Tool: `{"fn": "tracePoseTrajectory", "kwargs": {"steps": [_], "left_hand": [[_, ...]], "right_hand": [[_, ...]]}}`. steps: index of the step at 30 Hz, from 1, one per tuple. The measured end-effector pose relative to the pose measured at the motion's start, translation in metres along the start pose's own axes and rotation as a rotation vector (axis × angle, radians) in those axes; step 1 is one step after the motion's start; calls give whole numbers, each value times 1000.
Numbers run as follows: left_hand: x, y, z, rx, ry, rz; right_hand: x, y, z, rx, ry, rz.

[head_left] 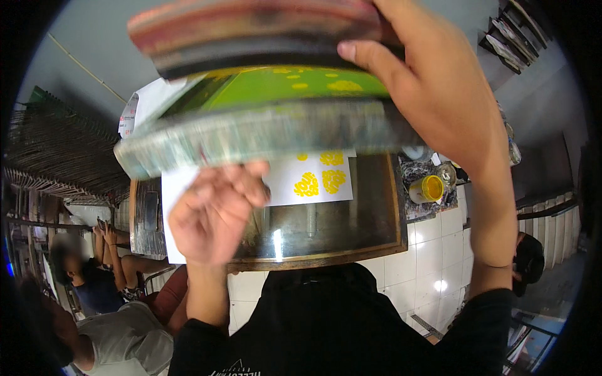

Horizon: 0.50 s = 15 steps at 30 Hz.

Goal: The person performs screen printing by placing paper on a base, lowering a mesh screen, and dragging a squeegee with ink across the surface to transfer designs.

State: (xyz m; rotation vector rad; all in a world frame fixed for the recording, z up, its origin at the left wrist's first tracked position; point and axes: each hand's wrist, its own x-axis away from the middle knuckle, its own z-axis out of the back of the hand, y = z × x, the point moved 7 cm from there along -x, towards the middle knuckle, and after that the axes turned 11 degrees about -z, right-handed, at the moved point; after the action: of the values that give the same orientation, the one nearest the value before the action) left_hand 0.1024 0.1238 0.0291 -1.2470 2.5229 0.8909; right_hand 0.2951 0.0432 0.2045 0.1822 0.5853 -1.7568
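Note:
A raised screen-printing frame (263, 131) with green mesh (257, 88) tilts over the table, its near rail smeared by motion. My right hand (433, 88) grips a squeegee (263, 34) with a reddish-brown handle and dark lower edge, thumb along its near side. The right wrist covers the frame's right end. My left hand (216, 210) is palm up just below the near rail, its fingers loosely bent and the palm bare. Blur hides whether its fingertips touch the rail. Under the frame lies white paper (282, 199) bearing yellow printed patches (307, 185).
The paper rests on a glass-topped table (370, 207) with a wooden rim. An open tub of yellow ink (429, 188) stands to the right. Two people sit at lower left, one in dark blue (97, 291), one in grey (128, 338). Another person (530, 260) is at right.

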Motion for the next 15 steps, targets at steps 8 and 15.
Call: {"fn": "tracePoseTrajectory", "kwargs": {"steps": [8,15], "left_hand": [[-75,29,6,-354,-35,-84],[2,-1,147,-1262,440,229]], "right_hand": [[-64,21,28,-86,211,-13],[-119,40,43,-55,358,162]]}}
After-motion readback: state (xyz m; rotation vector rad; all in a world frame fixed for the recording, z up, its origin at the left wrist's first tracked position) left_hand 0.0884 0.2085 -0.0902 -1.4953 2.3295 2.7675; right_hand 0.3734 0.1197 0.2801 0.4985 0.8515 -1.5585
